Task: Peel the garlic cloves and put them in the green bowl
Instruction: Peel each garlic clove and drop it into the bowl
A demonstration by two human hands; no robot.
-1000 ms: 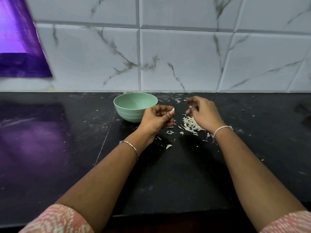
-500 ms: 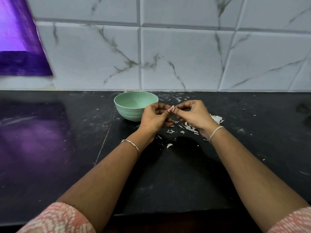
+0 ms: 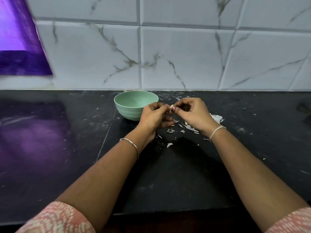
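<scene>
The small white garlic clove [image 3: 172,107] sits pinched between both hands, just right of the round pale-green bowl [image 3: 134,105] on the black stone table [image 3: 176,174], white marble wall tiles [image 3: 181,58] behind. Left hand [image 3: 154,117] and right hand [image 3: 193,112] both curl fingertips onto it, papery white peel scraps [image 3: 186,126] underneath.

pink patterned sleeves [image 3: 55,217], silver bracelet [image 3: 130,145], pale wristband [image 3: 216,132]

Polished stone, matt bowl, papery skins
The tabletop [image 3: 168,182] is dark polished stone with a purple sheen at 9 o'clock; the green bowl [image 3: 127,113] looks like matt, smooth plastic (faint ribs low on its wall). Wall tiles [image 3: 181,56] are glossy, marble-veined. Garlic skins [image 3: 188,126] at 4 o'clock of the bowl are papery, as is the husk on the garlic clove [image 3: 172,107].
</scene>
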